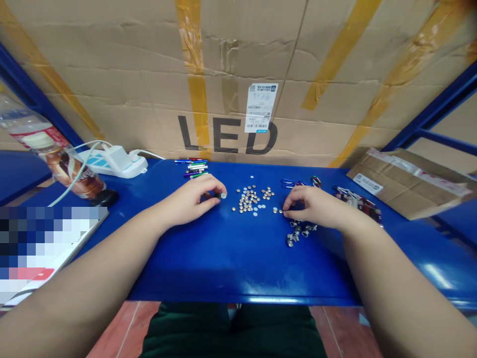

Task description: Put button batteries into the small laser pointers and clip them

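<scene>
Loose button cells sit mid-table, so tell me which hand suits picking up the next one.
Right, probably: the right hand has its fingertips at the edge of the loose button cells, while the left hand is occupied, pinching a button cell.

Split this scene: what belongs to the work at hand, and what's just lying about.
At the work:
left hand pinching a round silver button cell
right hand
loose silver button cells
small silver metal clips

Lying about:
white plastic power strip
clear plastic drink bottle
brown cardboard packet
</scene>
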Tool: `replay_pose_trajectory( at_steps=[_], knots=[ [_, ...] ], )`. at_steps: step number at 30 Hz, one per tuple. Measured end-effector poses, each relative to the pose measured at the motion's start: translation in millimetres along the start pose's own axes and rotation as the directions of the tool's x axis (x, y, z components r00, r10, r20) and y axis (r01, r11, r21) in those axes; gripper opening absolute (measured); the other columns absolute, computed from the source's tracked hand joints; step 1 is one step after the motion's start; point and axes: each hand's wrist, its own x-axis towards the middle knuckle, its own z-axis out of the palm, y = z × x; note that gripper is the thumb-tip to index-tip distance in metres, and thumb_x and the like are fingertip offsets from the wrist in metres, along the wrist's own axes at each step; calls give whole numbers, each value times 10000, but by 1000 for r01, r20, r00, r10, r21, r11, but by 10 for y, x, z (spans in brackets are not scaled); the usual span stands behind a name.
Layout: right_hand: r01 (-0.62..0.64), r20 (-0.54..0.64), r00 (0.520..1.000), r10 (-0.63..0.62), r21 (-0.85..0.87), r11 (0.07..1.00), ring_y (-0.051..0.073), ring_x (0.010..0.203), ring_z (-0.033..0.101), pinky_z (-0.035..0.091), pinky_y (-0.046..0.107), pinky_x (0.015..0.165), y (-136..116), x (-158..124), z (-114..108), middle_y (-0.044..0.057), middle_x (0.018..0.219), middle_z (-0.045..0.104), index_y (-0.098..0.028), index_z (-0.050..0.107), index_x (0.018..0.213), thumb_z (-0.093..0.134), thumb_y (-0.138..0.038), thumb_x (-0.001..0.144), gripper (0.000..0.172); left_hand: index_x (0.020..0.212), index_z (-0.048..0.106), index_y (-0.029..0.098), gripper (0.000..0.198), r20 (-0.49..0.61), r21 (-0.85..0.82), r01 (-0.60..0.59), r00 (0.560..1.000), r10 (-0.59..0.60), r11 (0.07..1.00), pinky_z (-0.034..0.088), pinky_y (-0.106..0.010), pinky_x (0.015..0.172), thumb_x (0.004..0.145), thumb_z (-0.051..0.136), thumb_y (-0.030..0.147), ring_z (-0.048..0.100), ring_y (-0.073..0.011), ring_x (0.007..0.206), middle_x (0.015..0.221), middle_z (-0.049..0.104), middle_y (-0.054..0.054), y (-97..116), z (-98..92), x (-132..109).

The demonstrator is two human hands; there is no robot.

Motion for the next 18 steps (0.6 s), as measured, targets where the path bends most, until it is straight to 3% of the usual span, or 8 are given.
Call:
replay_pose_trajectory(
  at_steps=[6,10,14,18],
  knots=[
    [16,-31,999,-17,-36,999,229,865,679,518,379,853,-48,13,13,53,892,748,-211,720,795,701,-205,800,21,1072,676,220,140,9,-43,-54,998,54,998,553,-329,901,957,604,184,658,-196,1023,1128,670,-49,37,62,17],
    [112,-206,976,-71,195,974,201,814,656,518,341,779,-256,-1,53,43,877,729,-210,685,860,691,-317,875,108,1064,683,210,116,-21,-63,-77,997,76,995,543,-304,856,955,647,193,662,-189,992,1084,701,-44,118,96,35],
    [277,-286,946,-151,477,834,167,758,647,530,303,736,-559,44,207,39,838,715,-188,678,877,725,-356,887,175,1070,692,194,125,-32,-80,-138,990,136,987,531,-300,889,947,684,180,661,-185,997,1072,714,-45,195,150,60],
    [279,-244,958,-148,687,671,137,684,643,533,273,678,-730,127,368,23,788,707,-176,685,913,736,-327,883,162,1074,701,188,146,-23,-104,-185,983,184,977,525,-296,887,932,706,151,662,-179,974,1038,717,-43,219,197,73]
  ],
)
